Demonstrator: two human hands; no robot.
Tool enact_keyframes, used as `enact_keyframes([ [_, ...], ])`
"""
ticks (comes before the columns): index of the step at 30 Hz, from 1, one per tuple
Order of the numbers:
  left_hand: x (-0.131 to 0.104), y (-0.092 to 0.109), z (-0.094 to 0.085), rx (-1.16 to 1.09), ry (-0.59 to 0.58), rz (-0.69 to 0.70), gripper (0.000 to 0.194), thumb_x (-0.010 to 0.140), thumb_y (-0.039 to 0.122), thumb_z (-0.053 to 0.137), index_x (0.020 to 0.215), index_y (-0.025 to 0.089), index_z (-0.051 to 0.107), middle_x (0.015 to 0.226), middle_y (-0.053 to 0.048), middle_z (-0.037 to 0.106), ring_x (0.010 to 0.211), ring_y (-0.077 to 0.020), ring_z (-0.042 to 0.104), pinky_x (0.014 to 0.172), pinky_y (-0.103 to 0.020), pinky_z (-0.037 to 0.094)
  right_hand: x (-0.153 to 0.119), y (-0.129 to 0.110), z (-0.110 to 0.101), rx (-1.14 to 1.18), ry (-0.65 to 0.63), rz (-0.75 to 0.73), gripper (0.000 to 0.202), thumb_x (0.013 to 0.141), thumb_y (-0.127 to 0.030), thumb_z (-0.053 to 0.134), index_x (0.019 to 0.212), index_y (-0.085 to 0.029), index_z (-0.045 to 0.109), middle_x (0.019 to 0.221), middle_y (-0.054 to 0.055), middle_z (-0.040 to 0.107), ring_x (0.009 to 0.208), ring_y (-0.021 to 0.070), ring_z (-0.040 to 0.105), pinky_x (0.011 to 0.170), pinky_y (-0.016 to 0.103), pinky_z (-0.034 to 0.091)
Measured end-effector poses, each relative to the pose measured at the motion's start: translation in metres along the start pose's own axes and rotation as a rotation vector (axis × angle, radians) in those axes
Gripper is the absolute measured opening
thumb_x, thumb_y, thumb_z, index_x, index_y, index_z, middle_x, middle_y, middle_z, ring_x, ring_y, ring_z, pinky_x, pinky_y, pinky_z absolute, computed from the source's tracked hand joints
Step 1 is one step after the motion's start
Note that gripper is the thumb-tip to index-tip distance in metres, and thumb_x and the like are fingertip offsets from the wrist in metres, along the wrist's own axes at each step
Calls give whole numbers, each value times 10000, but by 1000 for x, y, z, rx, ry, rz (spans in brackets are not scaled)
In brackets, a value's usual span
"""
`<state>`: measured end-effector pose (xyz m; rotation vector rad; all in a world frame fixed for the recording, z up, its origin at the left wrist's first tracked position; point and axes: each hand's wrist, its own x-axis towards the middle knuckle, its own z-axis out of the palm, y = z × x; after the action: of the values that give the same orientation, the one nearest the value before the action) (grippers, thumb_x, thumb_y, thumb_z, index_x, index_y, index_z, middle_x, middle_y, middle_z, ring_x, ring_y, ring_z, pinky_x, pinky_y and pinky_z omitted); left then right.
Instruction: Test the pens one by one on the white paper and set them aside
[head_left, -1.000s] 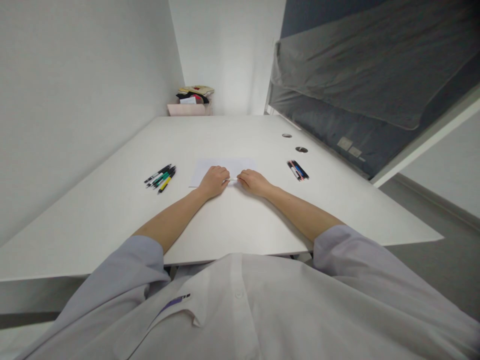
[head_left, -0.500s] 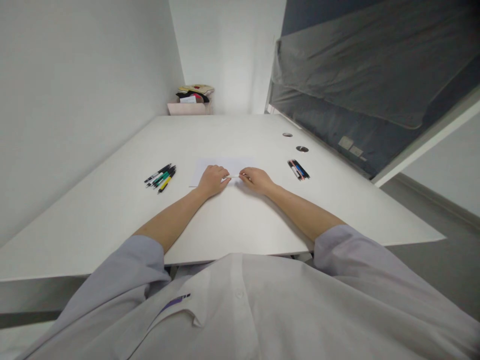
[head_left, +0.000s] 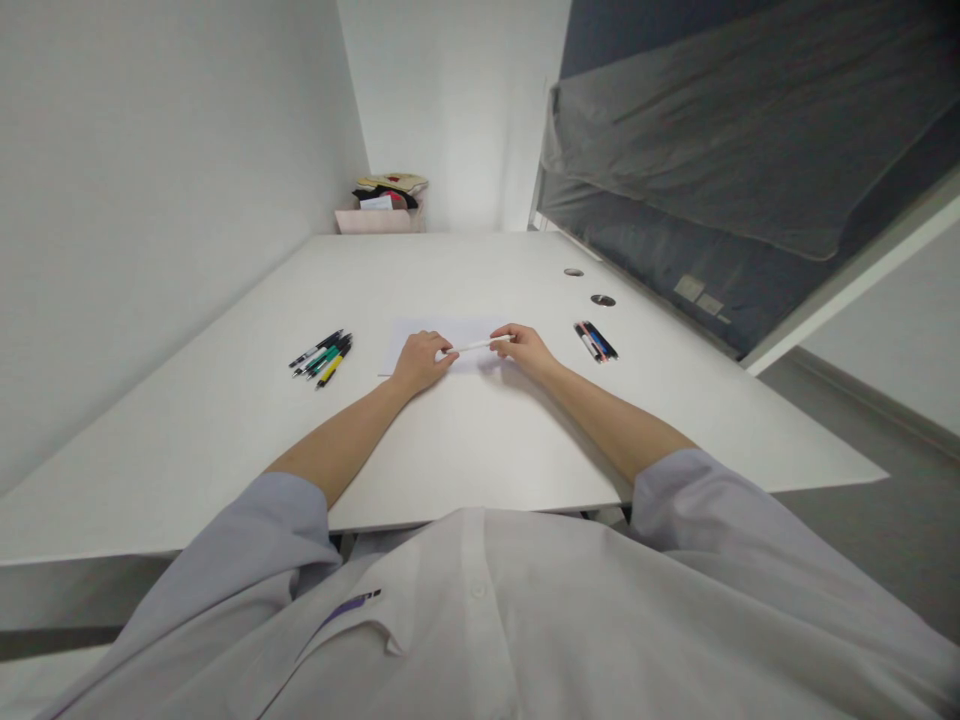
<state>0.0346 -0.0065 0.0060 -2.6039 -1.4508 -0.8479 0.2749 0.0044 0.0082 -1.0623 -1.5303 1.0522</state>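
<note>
In the head camera's view, a person seated or standing at a broad white bench [head_left: 480, 450] holds a slim white pen-like stick [head_left: 471, 347] between two bare hands, at the center of the frame. The left hand [head_left: 421, 362], just left of center, pinches one end of the stick, its thumb and fingers closed together on it. The right hand [head_left: 526, 352], just right of center, grips the other end, its fingers likewise closed on the stick, with the thumb beneath. The stick lies nearly level in the frame, its right end slightly higher, in front of a sheet of white paper [head_left: 480, 327] that lies on the bench and is partly covered by the hands. At center left of the frame rests a loose cluster of pens [head_left: 324, 358] with black, white, green and yellow parts, several of them touching. At center right, a smaller group of pens [head_left: 596, 341] in black, blue, pink and white lies side by side. Above that group, toward the upper right, two round fittings [head_left: 603, 300] are set in the bench top. A pale box [head_left: 375, 222] piled with yellow, black and red items stands at the far end of the bench, upper left of center, while a dark panel [head_left: 735, 180] draped with a grayish sheet fills the upper right. The person's pale shirt [head_left: 480, 620], with a purple mark at the chest pocket, spans the bottom of the frame.
</note>
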Motion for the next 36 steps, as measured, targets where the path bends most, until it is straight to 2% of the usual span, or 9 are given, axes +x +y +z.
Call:
enact_keyframes([
  [6, -1, 3, 0, 17, -49, 46, 245, 928, 349, 553, 913, 181, 731, 954, -91, 725, 916, -249, 626, 875, -417, 451, -4, -13, 6, 376, -6, 70, 250, 613, -325, 769, 791, -206, 641, 516, -53, 529, 505, 106, 468, 523, 244, 373],
  [9, -1, 4, 1, 11, -63, 82, 243, 927, 322, 544, 963, 172, 731, 988, -103, 723, 940, -250, 626, 890, -418, 450, -6, -21, 6, 478, -34, 154, 234, 713, -403, 707, 818, -201, 655, 521, -33, 548, 507, 114, 482, 528, 243, 390],
  [12, -2, 4, 1, 8, -55, 90, 257, 935, 316, 525, 966, 163, 728, 988, -111, 721, 945, -254, 621, 893, -425, 450, -6, -26, 3, 568, -74, 233, 299, 832, -464, 561, 822, -186, 670, 565, 12, 601, 530, 133, 523, 561, 259, 437],
  [14, -2, 3, 1, 9, -39, 83, 264, 942, 317, 510, 956, 164, 725, 979, -110, 721, 939, -254, 618, 891, -428, 449, -6, -27, 3, 604, -71, 239, 297, 862, -422, 511, 806, -179, 672, 573, 25, 611, 542, 137, 537, 578, 261, 449],
  [19, -2, 1, 2, 8, -11, 88, 280, 958, 333, 487, 956, 174, 717, 973, -107, 717, 932, -249, 612, 886, -427, 447, -4, -22, 5, 633, -34, 208, 171, 834, -288, 541, 759, -190, 660, 521, -6, 556, 520, 125, 516, 584, 249, 440],
  [23, -3, 2, 1, 5, -8, 94, 281, 958, 336, 487, 960, 173, 716, 971, -110, 714, 941, -250, 610, 888, -424, 444, -4, -23, 5, 651, -12, 198, 185, 844, -301, 541, 758, -188, 659, 519, -15, 537, 509, 116, 503, 575, 245, 429],
  [28, -2, 8, -1, 9, -19, 107, 269, 954, 337, 495, 958, 186, 717, 973, -103, 713, 948, -251, 608, 902, -432, 436, -6, -24, 7, 579, -36, 168, 304, 841, -500, 587, 826, -206, 664, 545, -31, 522, 516, 120, 491, 549, 253, 414],
  [32, -3, 17, -4, 13, -24, 138, 288, 966, 361, 484, 985, 197, 721, 1002, -102, 716, 990, -253, 611, 938, -435, 425, -13, -20, 20, 303, -80, 52, 280, 709, -447, 750, 844, -214, 672, 559, -58, 507, 540, 107, 468, 551, 250, 388],
  [36, -4, 24, -6, 31, -51, 152, 286, 970, 356, 479, 1013, 213, 723, 1033, -100, 717, 1039, -265, 609, 977, -452, 411, -17, -14, 31, 81, -162, -33, 250, 708, -436, 730, 808, -210, 695, 609, -28, 585, 609, 127, 523, 605, 268, 418],
])
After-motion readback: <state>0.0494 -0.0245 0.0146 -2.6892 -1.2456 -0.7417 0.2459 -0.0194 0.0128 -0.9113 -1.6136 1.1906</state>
